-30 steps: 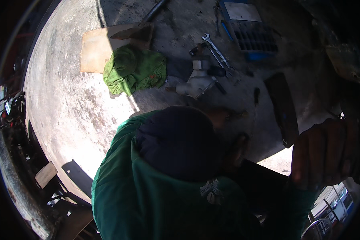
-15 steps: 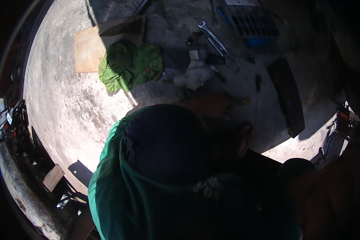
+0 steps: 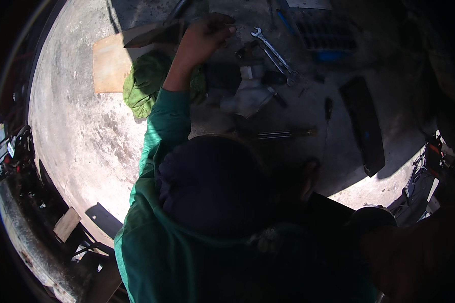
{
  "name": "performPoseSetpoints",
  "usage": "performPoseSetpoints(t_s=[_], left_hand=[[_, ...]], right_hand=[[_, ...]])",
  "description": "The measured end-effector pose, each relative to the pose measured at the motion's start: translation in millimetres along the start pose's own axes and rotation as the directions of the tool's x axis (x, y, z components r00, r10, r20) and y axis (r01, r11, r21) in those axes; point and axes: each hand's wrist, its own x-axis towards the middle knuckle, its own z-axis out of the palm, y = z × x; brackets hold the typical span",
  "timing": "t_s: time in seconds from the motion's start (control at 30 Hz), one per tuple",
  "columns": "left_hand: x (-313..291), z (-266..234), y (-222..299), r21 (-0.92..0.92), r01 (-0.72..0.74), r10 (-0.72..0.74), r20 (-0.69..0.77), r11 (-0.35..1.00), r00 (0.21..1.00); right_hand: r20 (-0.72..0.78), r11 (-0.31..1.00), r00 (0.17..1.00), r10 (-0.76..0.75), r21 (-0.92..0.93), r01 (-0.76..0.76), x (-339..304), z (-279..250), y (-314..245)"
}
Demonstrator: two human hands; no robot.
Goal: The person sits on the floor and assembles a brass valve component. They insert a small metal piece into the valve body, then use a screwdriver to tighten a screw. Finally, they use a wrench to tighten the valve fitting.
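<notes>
My left hand (image 3: 207, 35) reaches forward in a green sleeve, over the far side of a crumpled green cloth (image 3: 139, 88). Its thumb and fingers are apart, and I see nothing between them. Closest to its fingertips lies a pair of combination wrenches (image 3: 273, 50). A grey metal housing (image 3: 245, 98) sits on the floor to the right of the cloth. Nearer to me, a thin metal rod (image 3: 283, 135) lies crosswise in the shade. I cannot make out my right hand in the deep shadow. A dark rounded shape covers the near middle.
A flat brown sheet (image 3: 107, 68) lies partly beneath the cloth. Further right are a screwdriver (image 3: 328, 108), a long dark bar (image 3: 361, 126) and a dark compartment tray (image 3: 323, 33). A pale curved panel (image 3: 30, 247) stands at the left edge. Hard sunlight and shadow divide the concrete floor.
The left hand has swung from low in front of me, by the rod, up and forward to beyond the cloth. The rod now shows more plainly; the forearm covers part of the cloth.
</notes>
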Motion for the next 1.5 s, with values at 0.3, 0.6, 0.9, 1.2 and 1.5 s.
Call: performPoseSetpoints(t_s=[0.3, 0.6, 0.9, 1.2, 1.5], left_hand=[[152.1, 2.5, -85.2, 0.671, -0.334, 0.379, 0.085, 0.662, 0.921], [190.3, 38.1, -91.8, 0.793, -0.332, 0.410, 0.115, 0.510, 0.905], [61.6, 55.4, -2.1, -0.250, -0.148, 0.135, -0.068, 0.957, 0.988], [-39.2, 86.1, 74.6, 0.012, -0.667, 0.667, 0.018, 0.745, 0.745], [-50.3, 85.1, 84.4, 0.045, -0.729, 0.729, 0.029, 0.683, 0.684]], right_hand=[[-0.353, 0.951, 0.905, -0.237, -0.273, 0.143, 9.0, -58.8, 10.6], [-0.592, 0.911, 0.794, -0.140, -0.390, -0.130, -5.0, -101.4, 45.6], [-0.746, 0.585, 0.666, -0.014, -0.546, -0.599, -29.9, -156.8, 64.5], [-0.690, 0.807, 0.722, -0.055, -0.457, -0.375, 6.2, -173.8, 99.7], [-0.570, 0.984, 0.807, 0.155, 0.012, -0.180, -14.9, -187.3, 108.0]])
